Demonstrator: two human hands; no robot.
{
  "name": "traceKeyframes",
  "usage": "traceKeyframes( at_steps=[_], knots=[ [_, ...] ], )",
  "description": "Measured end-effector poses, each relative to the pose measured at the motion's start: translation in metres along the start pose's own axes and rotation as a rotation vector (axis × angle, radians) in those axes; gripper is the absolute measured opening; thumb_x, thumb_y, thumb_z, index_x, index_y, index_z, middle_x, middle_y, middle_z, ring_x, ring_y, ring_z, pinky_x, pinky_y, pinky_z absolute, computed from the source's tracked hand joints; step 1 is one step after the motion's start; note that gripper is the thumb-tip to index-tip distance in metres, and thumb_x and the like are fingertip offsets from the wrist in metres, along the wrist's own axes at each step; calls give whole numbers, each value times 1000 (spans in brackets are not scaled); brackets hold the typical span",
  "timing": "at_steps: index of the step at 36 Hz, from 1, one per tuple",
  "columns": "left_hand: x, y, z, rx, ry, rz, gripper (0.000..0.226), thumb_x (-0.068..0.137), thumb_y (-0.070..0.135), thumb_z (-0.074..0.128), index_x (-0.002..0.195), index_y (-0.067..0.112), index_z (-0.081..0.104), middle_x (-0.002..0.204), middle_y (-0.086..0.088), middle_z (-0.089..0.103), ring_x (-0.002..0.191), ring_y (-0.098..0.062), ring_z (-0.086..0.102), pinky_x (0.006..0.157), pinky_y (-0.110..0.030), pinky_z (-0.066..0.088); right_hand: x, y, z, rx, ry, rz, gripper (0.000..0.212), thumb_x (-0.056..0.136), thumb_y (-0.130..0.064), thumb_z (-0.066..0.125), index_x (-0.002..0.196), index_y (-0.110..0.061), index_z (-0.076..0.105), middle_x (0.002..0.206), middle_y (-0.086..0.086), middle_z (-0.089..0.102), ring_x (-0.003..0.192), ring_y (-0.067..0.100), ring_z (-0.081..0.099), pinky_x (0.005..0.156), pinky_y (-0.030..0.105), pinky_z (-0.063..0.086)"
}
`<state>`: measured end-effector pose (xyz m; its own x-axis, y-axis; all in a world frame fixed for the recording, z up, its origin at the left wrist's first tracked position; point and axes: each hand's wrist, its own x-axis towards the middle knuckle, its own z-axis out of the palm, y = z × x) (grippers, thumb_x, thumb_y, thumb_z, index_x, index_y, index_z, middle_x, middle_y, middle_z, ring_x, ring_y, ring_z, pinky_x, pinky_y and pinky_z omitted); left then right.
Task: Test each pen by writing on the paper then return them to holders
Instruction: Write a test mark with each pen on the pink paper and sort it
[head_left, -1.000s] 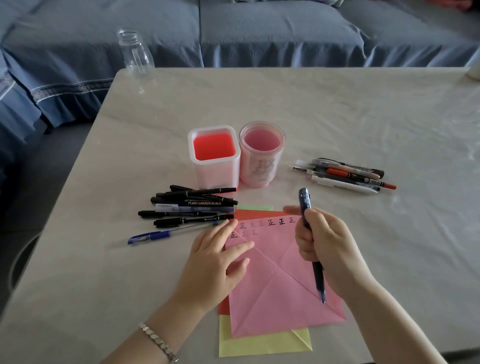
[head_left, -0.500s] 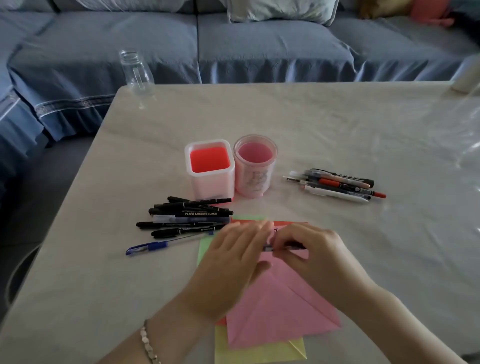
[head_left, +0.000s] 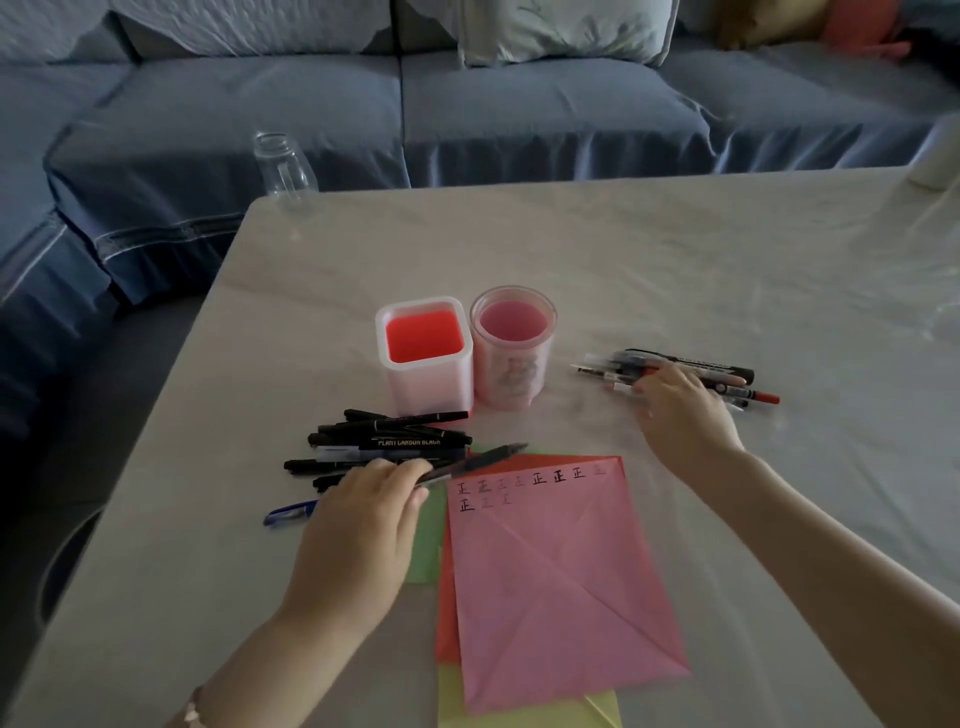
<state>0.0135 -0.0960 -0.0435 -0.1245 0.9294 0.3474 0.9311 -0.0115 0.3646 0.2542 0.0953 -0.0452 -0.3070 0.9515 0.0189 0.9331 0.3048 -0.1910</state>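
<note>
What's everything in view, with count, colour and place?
table: one, pale grey, fills the view
square holder: one, white, red inside, table centre
round holder: one, pink, right of the square holder
black pens: pile, count unclear, between square holder and left hand
blue pen: one, nearest of that pile
mixed pens: pile, black, white, red, right of the holders
paper: pink sheet with written marks on top; red, green, yellow edges beneath
jar: one, clear, far left corner
sofa: one, blue, behind the table
left hand: holds a dark pen by the paper's far left corner
right hand: on the mixed pens
</note>
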Motion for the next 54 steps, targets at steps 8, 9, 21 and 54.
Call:
traceKeyframes(
  at_steps=[8, 9, 21, 54],
  knots=[
    [2, -31, 0, 15, 164, -60, 36, 88, 23, 38, 97, 4, 67, 90, -8, 54, 72, -27, 57, 66, -38, 50, 10, 5, 6, 54, -108, 83, 33, 86, -11, 55, 118, -5, 52, 126, 18, 48, 120, 35, 42, 96, 40, 35],
    [4, -36, 0, 27, 178, -53, 36, 87, 22, 38, 97, 3, 67, 89, -10, 55, 71, -29, 57, 66, -39, 51, 10, 5, 6, 61, -120, 86, 32, 86, -12, 55, 117, -5, 52, 126, 17, 48, 120, 35, 42, 96, 40, 35],
    [18, -79, 11, 156, 111, -149, 27, 70, -15, 69, 90, 3, 70, 79, -14, 59, 64, -36, 56, 67, -43, 47, 3, 11, 7, -160, -61, -40, 24, 92, -31, 51, 108, -15, 58, 118, 9, 46, 120, 29, 38, 95, 39, 31],
    [-24, 12, 63, -119, -217, 134, 36, 87, 36, 45, 116, 28, 66, 136, -20, 48, 129, -31, 38, 109, -36, 25, -69, -78, -60, 2130, -50, 519, 33, 57, -37, 38, 36, -20, 20, 34, -7, 16, 29, 8, 12, 37, 15, 7]
  ],
)
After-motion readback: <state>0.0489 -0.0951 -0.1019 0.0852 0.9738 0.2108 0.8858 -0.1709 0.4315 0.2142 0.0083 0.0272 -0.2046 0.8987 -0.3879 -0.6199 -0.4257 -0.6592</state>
